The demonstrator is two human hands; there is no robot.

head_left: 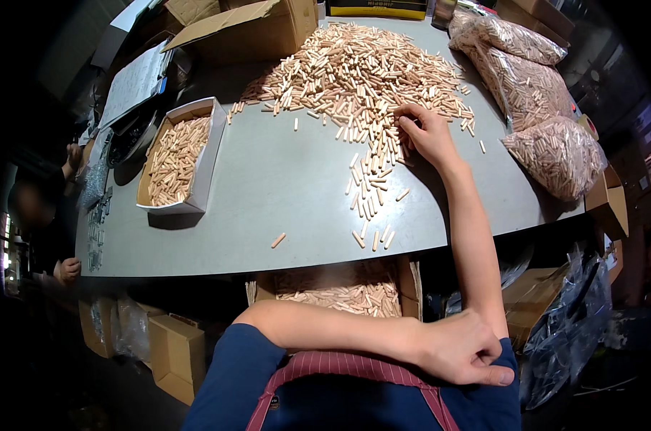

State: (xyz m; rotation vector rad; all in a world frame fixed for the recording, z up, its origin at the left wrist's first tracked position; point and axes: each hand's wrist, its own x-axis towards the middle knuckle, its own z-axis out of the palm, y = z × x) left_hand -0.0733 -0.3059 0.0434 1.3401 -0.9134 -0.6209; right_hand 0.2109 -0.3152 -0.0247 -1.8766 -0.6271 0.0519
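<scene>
A large heap of short wooden dowels (354,72) is spread over the far middle of the grey table, with a narrow tongue of them trailing toward me. At the right side of that tongue is my right hand (427,135), its fingers bent and apart, touching or just over the dowels. No held dowel shows in it. My left arm crosses in front of my body. Closed into a fist, my left hand (460,350) lies by my right upper arm, away from the dowels. Whatever is inside the fist, if anything, is hidden.
A white box (211,154) full of dowels stands left on the table (268,187). Clear bags of dowels (534,86) line the right edge. Below the front edge is an open carton (410,287) holding more dowels. Another person's hand (68,269) is at far left.
</scene>
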